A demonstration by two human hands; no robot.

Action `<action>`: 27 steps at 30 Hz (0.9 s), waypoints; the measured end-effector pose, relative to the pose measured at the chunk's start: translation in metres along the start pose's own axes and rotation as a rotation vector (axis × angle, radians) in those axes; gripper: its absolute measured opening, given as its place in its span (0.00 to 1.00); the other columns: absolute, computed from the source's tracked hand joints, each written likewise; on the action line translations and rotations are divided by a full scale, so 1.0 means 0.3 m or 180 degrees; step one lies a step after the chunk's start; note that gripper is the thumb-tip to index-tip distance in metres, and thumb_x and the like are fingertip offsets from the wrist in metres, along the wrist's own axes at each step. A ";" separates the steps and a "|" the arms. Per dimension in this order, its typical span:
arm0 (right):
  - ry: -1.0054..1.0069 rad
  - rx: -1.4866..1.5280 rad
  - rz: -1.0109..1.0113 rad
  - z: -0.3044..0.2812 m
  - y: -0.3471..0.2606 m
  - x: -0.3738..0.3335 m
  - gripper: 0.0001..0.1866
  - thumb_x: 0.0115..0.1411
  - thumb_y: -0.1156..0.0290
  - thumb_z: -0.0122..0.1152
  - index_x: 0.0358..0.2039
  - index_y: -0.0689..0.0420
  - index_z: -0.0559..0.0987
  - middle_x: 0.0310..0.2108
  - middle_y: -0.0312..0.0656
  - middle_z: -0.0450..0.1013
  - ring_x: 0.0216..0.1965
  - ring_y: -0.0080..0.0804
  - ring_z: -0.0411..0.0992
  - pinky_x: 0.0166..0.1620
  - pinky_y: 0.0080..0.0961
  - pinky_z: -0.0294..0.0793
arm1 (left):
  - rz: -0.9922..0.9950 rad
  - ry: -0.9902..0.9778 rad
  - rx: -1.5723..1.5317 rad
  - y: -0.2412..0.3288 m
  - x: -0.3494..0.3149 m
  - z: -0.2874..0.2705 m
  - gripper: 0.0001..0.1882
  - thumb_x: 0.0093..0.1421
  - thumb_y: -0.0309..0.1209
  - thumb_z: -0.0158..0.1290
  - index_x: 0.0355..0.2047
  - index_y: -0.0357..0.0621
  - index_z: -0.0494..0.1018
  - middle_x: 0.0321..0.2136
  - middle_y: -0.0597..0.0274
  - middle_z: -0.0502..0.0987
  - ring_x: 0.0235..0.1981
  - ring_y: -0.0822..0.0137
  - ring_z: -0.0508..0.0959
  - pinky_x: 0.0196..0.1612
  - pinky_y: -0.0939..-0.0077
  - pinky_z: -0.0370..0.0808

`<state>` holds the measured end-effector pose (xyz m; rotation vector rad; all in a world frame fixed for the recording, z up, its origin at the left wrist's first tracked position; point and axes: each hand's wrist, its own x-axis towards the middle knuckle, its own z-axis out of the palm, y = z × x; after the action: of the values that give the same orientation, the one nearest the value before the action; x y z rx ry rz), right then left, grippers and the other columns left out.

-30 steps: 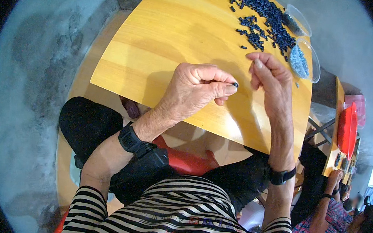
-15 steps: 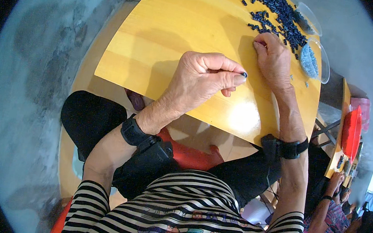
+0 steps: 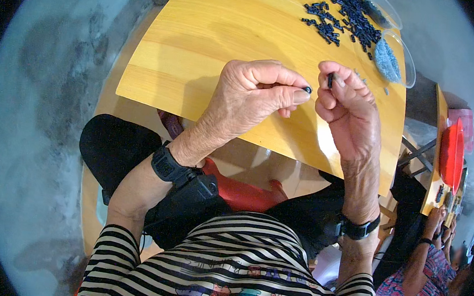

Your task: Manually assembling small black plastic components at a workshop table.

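Over the yellow wooden table (image 3: 204,10), my left hand (image 3: 258,93) pinches a small dark round piece (image 3: 307,90) between thumb and forefinger. Close to its right, my right hand (image 3: 351,104) is raised, with a short black cylindrical piece (image 3: 330,80) held upright between thumb and fingertips. The two pieces are near each other but apart. Beyond my hands lies a loose heap of small black cylindrical pieces (image 3: 350,14). A clear dish (image 3: 408,64) beside the heap holds small light-blue pieces (image 3: 387,61).
Another clear dish (image 3: 393,9) with dark contents sits at the far right edge. A few light-blue bits (image 3: 386,91) lie loose near my right hand. To the right, another person (image 3: 423,277) sits at a second table with a red basin (image 3: 451,155).
My right hand has come back from beside the black heap toward my left hand, now showing a black piece in its fingers. My left hand has barely moved.
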<state>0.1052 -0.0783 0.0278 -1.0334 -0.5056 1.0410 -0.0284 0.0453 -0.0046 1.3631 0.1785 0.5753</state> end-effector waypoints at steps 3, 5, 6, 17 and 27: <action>0.0144 0.0088 -0.0039 0.015 0.002 -0.025 0.13 0.58 0.71 0.55 0.43 0.62 0.75 0.29 0.34 0.70 0.24 0.18 0.63 0.25 0.14 0.60 | 0.0079 -0.0008 0.0074 0.003 -0.006 0.009 0.05 0.53 0.22 0.57 0.31 0.34 0.77 0.21 0.63 0.74 0.21 0.75 0.74 0.25 0.84 0.72; 0.0168 0.0142 -0.0016 0.012 0.007 -0.032 0.13 0.58 0.72 0.55 0.43 0.62 0.75 0.29 0.34 0.70 0.24 0.18 0.62 0.25 0.15 0.60 | 0.0070 -0.0019 0.0083 0.004 -0.009 0.013 0.05 0.53 0.22 0.57 0.31 0.34 0.77 0.21 0.63 0.74 0.21 0.75 0.74 0.25 0.84 0.72; 0.0180 0.0197 0.0012 0.012 0.011 -0.033 0.13 0.58 0.72 0.56 0.43 0.62 0.75 0.28 0.34 0.69 0.24 0.18 0.62 0.25 0.15 0.60 | 0.0063 -0.0018 0.0098 0.008 -0.011 0.013 0.05 0.53 0.21 0.57 0.31 0.34 0.77 0.21 0.63 0.74 0.21 0.75 0.74 0.25 0.84 0.72; -0.0345 0.0238 0.0156 -0.002 0.023 -0.033 0.11 0.56 0.73 0.57 0.40 0.62 0.77 0.23 0.32 0.68 0.23 0.17 0.61 0.25 0.15 0.59 | 0.0068 -0.0027 0.0136 0.040 -0.023 0.005 0.05 0.53 0.22 0.57 0.30 0.34 0.77 0.22 0.63 0.75 0.21 0.76 0.74 0.25 0.85 0.72; -0.0001 -0.1668 -0.0668 0.048 -0.016 -0.041 0.06 0.53 0.74 0.61 0.33 0.59 0.80 0.25 0.30 0.71 0.24 0.17 0.64 0.28 0.13 0.62 | -0.0108 -0.0072 0.0134 0.060 -0.028 0.004 0.05 0.53 0.23 0.58 0.30 0.35 0.77 0.21 0.65 0.76 0.21 0.77 0.73 0.25 0.85 0.72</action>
<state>0.0909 -0.0833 0.0401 -1.4036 -0.8968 0.7339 -0.0401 0.0420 0.0110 1.4043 0.1962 0.5301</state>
